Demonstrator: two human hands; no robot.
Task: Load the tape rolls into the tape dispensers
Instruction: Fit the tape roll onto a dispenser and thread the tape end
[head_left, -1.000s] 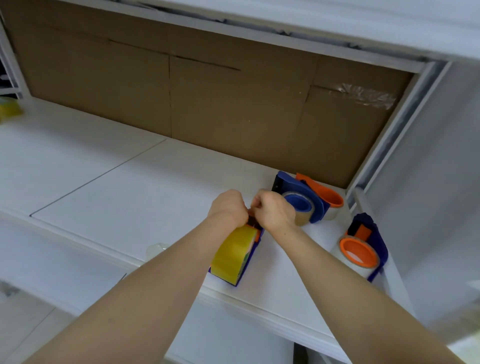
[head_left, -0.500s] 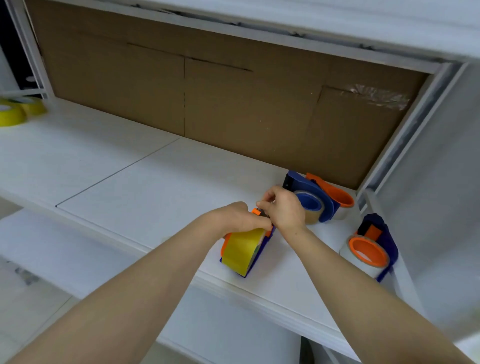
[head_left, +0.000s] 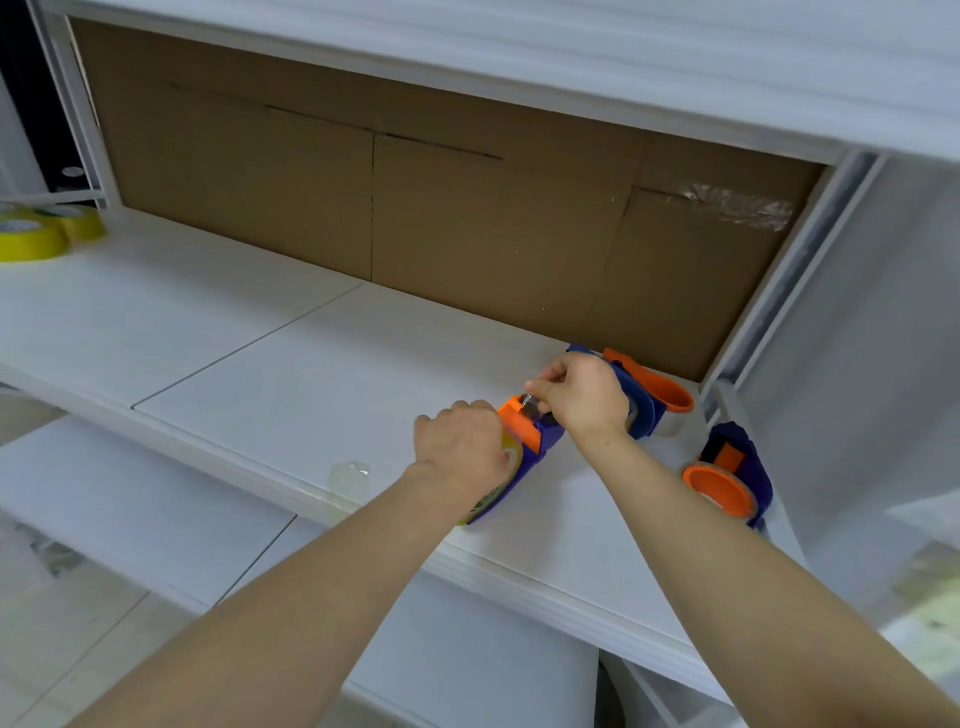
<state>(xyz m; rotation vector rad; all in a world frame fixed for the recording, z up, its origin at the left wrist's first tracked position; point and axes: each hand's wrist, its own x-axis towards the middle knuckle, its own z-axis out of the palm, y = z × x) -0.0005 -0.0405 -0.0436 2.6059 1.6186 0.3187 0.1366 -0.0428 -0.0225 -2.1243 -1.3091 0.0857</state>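
Note:
A blue and orange tape dispenser (head_left: 535, 435) with a yellow tape roll (head_left: 511, 457) in it stands on the white shelf (head_left: 322, 374). My left hand (head_left: 462, 447) grips the roll and the dispenser's body from above, hiding most of the roll. My right hand (head_left: 582, 397) pinches something small at the dispenser's orange front end; the tape end is too small to make out. Two more blue and orange dispensers sit at the right: one (head_left: 649, 395) behind my right hand, one (head_left: 727, 478) near the shelf's right end.
Two yellow tape rolls (head_left: 36, 234) lie at the shelf's far left. A small clear scrap (head_left: 350, 473) sits at the shelf's front edge. Brown cardboard (head_left: 415, 208) backs the shelf, a white shelf is overhead, a white post (head_left: 789, 270) stands at right.
The dispenser has tipped lower onto the shelf, and my left hand has moved down over the yellow roll. My right hand stays at the orange front end. The camera has turned left.

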